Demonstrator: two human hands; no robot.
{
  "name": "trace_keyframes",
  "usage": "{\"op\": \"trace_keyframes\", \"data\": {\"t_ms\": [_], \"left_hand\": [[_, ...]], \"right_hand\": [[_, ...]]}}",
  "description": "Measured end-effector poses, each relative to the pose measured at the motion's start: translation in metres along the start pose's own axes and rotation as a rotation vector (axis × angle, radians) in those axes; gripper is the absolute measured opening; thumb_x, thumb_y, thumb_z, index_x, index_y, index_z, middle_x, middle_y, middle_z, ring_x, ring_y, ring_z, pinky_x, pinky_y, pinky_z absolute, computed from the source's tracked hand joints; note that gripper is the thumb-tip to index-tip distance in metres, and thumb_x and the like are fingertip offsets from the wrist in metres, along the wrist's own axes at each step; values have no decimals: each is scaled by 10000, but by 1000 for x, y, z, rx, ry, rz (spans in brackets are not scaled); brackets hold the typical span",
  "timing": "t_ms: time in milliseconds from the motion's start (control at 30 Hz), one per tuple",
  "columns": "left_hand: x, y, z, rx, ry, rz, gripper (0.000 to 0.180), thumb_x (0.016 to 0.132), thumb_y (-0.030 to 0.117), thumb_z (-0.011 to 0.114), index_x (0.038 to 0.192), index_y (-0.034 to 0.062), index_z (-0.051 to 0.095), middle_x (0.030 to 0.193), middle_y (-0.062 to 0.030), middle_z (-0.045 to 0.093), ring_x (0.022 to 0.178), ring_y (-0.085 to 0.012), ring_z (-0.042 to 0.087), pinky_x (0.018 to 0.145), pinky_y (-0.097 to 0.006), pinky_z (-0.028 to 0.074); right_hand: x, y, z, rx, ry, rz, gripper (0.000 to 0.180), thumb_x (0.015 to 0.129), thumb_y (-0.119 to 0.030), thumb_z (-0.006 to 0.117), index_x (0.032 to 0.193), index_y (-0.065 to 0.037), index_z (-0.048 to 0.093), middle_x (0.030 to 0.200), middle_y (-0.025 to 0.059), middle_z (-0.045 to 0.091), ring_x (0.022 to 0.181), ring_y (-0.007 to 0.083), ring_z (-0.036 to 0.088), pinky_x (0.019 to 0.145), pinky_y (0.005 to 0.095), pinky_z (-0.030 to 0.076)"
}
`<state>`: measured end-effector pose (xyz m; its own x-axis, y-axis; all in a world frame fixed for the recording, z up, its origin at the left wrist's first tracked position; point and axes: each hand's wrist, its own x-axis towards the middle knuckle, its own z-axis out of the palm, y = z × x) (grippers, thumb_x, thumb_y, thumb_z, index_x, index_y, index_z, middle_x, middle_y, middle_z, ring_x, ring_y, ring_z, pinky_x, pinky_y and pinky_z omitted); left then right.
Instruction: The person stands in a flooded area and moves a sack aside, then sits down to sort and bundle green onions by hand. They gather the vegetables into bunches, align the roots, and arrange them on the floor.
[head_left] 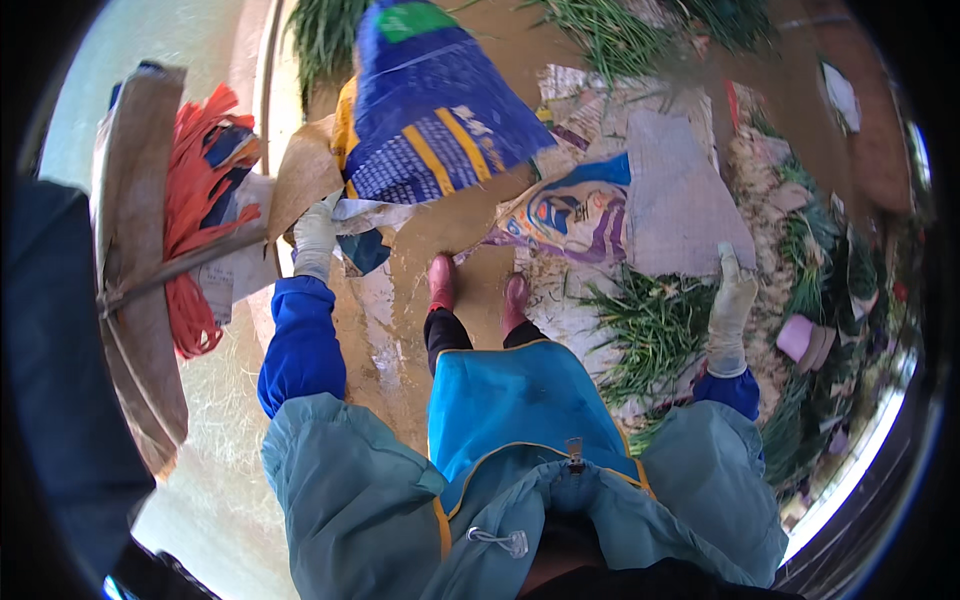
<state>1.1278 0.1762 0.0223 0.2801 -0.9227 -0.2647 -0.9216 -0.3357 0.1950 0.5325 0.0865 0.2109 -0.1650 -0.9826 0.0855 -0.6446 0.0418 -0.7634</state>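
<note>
My left hand, in a pale glove, is closed on the edge of a bundle of woven sacks. A blue sack with yellow stripes and a green patch hangs out from it, next to a tan piece. At the right, my right hand, also gloved, pinches the lower corner of a whitish woven sack. That sack is spread over the ground covering, with a printed part in blue, orange and purple to its left. Below it lies a bunch of long green leafy stalks.
More green stalks lie along the far side and down the right. At the left, red plastic strips hang by a brown cloth and a pole. A small pink stool-like object stands at right. My pink boots are on wet ground.
</note>
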Motion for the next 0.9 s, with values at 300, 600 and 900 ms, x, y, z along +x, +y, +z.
{"op": "trace_keyframes", "data": {"t_ms": [300, 600, 900], "left_hand": [[40, 50, 164, -270, -425, -78, 491, 842, 494, 555, 1104, 83, 620, 1018, -194, 662, 978, -349, 624, 843, -441, 481], [-105, 335, 263, -1916, -938, -1257, 567, 937, 483, 393, 1380, 133, 345, 1425, -109, 344, 1285, -308, 380, 1020, -577, 298], [-10, 492, 301, -2572, -616, -1561, 563, 954, 448, 350, 1426, 147, 298, 1451, -93, 300, 1338, -322, 262, 1064, -565, 224]], "right_hand": [[51, -20, -2, -970, -32, -329, 285, 895, -11, 521, 1157, -49, 628, 942, 122, 670, 772, 205, 626, 703, 328, 485], [66, -84, -10, 358, 229, 361, 265, 915, -73, 553, 1140, 62, 587, 986, 73, 626, 895, 150, 585, 778, 302, 486], [146, -7, -36, 442, 22, 598, 259, 946, -143, 523, 1128, 30, 589, 1020, 74, 615, 862, 127, 571, 736, 261, 470]]}}
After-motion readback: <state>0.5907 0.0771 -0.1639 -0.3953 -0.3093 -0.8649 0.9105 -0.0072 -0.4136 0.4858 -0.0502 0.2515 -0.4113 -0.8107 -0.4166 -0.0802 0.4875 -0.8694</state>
